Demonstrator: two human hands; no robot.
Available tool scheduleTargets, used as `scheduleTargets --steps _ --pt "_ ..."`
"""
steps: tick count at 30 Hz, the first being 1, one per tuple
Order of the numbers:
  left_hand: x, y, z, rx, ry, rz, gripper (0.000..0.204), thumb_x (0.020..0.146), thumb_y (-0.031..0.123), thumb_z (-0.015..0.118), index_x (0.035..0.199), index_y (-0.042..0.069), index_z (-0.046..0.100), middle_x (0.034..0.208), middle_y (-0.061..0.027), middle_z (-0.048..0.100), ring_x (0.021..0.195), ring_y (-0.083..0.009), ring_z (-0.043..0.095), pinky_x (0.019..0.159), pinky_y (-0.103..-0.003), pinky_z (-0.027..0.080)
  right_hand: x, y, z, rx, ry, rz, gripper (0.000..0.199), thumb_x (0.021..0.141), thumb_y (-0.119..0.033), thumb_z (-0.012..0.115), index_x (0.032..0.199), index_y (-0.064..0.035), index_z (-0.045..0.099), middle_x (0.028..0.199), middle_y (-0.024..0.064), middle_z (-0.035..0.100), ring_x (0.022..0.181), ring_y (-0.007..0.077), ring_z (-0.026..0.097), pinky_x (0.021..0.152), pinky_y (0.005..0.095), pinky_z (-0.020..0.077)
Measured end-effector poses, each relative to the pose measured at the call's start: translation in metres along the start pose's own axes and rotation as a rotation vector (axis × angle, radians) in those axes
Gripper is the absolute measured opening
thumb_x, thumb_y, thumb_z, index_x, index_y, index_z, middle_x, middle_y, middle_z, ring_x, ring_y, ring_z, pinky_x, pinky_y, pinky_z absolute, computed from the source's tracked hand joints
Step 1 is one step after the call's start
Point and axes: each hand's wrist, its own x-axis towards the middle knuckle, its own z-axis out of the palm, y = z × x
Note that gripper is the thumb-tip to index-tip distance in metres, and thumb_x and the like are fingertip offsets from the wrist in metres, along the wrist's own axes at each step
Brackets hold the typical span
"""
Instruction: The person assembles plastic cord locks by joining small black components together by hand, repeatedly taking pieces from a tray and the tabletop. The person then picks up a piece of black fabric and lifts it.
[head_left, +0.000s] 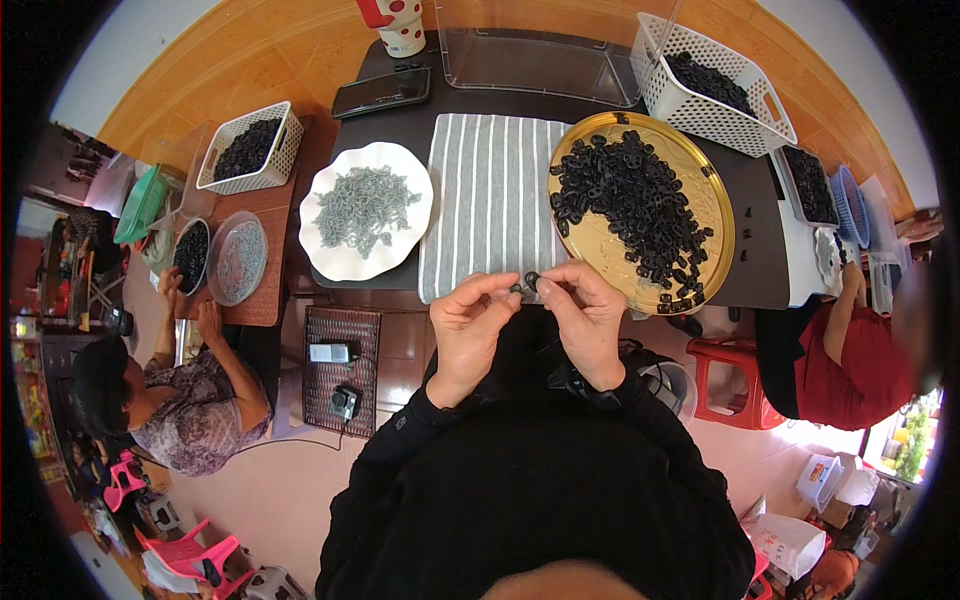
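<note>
Over the striped cloth [492, 205], left hand [466, 332] and right hand [586, 318] pinch 1 small black ring [531, 281].

We've got a dark table [745, 270] w/ a striped cloth [490, 200] in the middle. White plate [325, 255] at 9 o'clock, gold tray [605, 245] at 3. Phone [381, 92], clear box [540, 65] & white basket [660, 90] sit toward 12.

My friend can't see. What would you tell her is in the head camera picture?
A person's left hand and right hand pinch a small black ring-shaped part over a striped cloth. Beside it sit a gold tray of black parts and a white plate of grey screws.
</note>
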Motion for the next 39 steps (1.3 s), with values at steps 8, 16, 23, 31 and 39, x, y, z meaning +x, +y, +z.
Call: scheduleTargets --steps 8,16,23,31,39 --pt "-0.001 0.001 0.003 -0.017 -0.002 0.015 0.026 0.083 -0.013 0.062 0.106 -0.003 0.069 0.087 -0.0029 0.062 0.079 -0.0081 0.058 0.074 -0.021 0.048 -0.001 0.001 0.001 -0.031 -0.071 -0.043 0.004 0.089 0.005 0.062 0.092 0.0031 0.063 0.082 0.0013 0.060 0.072 0.0054 0.054 0.065 0.0193 0.0440" --pt "0.001 -0.004 -0.001 -0.054 -0.059 -0.042 0.031 0.086 -0.007 0.066 0.116 -0.002 0.066 0.089 -0.0028 0.064 0.079 -0.0084 0.059 0.074 -0.021 0.049 0.003 0.002 -0.005 0.042 -0.151 -0.064 0.013 0.086 0.007 0.064 0.098 0.0029 0.063 0.086 0.0032 0.060 0.075 0.0078 0.056 0.069 0.0221 0.0468" --pt "0.003 -0.002 -0.003 -0.189 -0.091 -0.110 0.032 0.087 -0.007 0.064 0.119 -0.002 0.064 0.095 -0.0064 0.069 0.083 -0.0094 0.061 0.073 -0.023 0.051 0.002 0.008 -0.011 0.008 -0.231 -0.147 0.032 0.079 0.009 0.070 0.109 0.0005 0.062 0.093 0.0055 0.060 0.081 0.0111 0.058 0.070 0.0242 0.0488" --pt "0.005 -0.002 -0.010 -0.279 -0.196 -0.230 0.032 0.088 -0.007 0.062 0.119 -0.003 0.063 0.098 -0.0103 0.070 0.086 -0.0132 0.065 0.076 -0.024 0.053 0.004 0.014 -0.020 0.110 -0.284 -0.091 0.031 0.079 0.007 0.072 0.109 0.0005 0.064 0.095 0.0067 0.061 0.080 0.0105 0.057 0.067 0.0233 0.0464" --pt "0.004 0.001 -0.006 -0.294 -0.190 -0.235 0.030 0.088 -0.007 0.062 0.117 -0.003 0.064 0.099 -0.0104 0.069 0.087 -0.0134 0.065 0.077 -0.025 0.054 0.003 0.005 -0.021 0.089 -0.282 -0.108 0.029 0.081 0.006 0.069 0.109 0.0016 0.065 0.097 0.0070 0.062 0.079 0.0105 0.057 0.068 0.0231 0.0460"
